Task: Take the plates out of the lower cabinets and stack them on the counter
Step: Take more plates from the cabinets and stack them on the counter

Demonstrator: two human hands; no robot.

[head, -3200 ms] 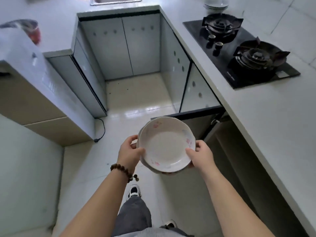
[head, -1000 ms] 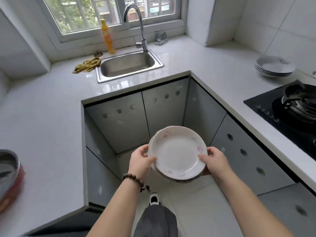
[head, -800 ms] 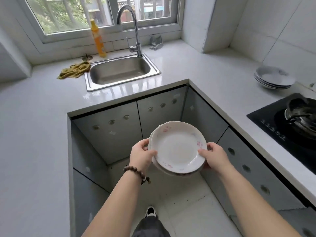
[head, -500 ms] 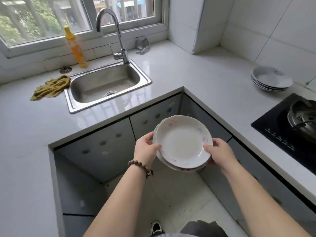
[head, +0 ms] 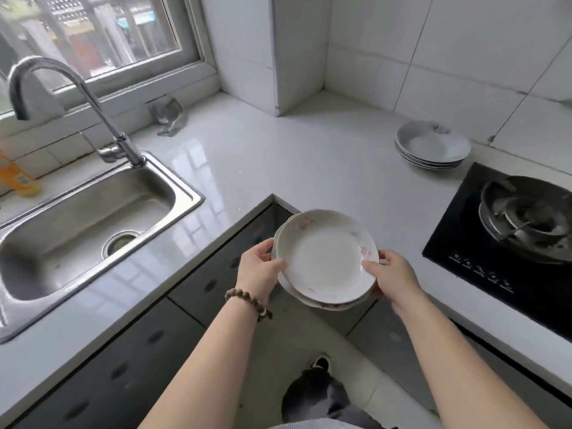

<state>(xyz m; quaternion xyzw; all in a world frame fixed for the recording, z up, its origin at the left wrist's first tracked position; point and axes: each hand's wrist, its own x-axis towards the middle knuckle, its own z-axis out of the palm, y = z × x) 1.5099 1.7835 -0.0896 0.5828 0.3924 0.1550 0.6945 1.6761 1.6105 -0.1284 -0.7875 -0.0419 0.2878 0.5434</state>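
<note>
Plates (head: 325, 261) (pink-flowered), stacked, in both hands (head: 263, 269) (head: 393, 275)

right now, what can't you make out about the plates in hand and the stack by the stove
Head view only:
Held plates: the top one covers the rest, their count is unclear.
Left hand and right hand: fingers beneath hidden by the plates.
Counter stack: too blurred to count.
Orange bottle: cut off by the left edge.

Soft daylight from the window (head: 93, 35) glares on the counter (head: 247, 168); edges bend, slightly blurred.
</note>
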